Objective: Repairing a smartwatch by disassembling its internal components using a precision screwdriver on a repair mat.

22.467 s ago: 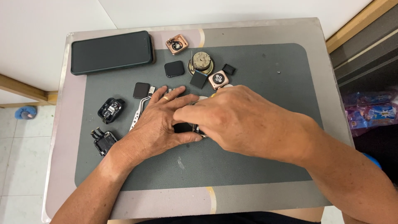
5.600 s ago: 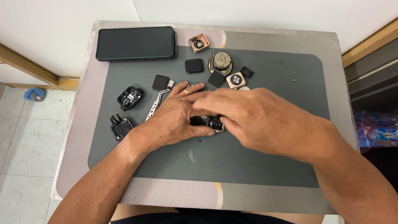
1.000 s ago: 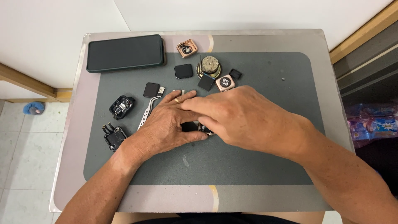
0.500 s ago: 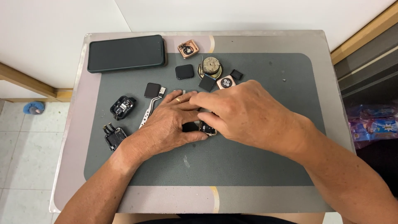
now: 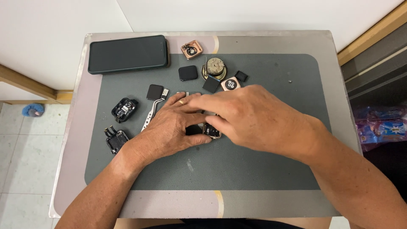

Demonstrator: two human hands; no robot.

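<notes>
Hands (image 5: 212,121) over small watch case (image 5: 211,131), tweezers (image 5: 151,113) beside, phone (image 5: 128,54) behind

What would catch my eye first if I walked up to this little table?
Two bare hands meet mid-mat: the left hand and right hand close over a small watch case. Behind them small watch parts lie scattered, with a dark phone at the table's far left corner.
</notes>
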